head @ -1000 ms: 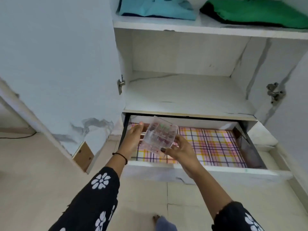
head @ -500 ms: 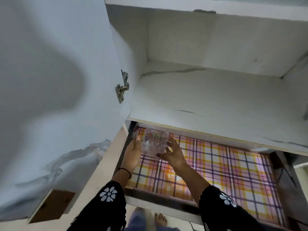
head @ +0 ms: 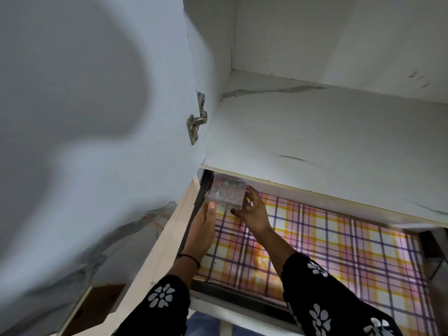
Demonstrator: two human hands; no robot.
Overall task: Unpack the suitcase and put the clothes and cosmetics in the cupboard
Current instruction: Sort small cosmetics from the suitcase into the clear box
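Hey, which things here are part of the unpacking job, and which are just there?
Part of the job:
clear box, held over the drawer's back left corner
left hand and right hand, both gripping it
drawer, open, with a checked liner
shelf above it

Just there:
hinge
door, swung open

Centre of frame: left hand (head: 202, 225) and right hand (head: 255, 214) hold a clear compartment box (head: 226, 195) at the upper-left corner of the open drawer (head: 230, 291), over its plaid liner (head: 339, 258). White shelf (head: 315, 132) directly above.
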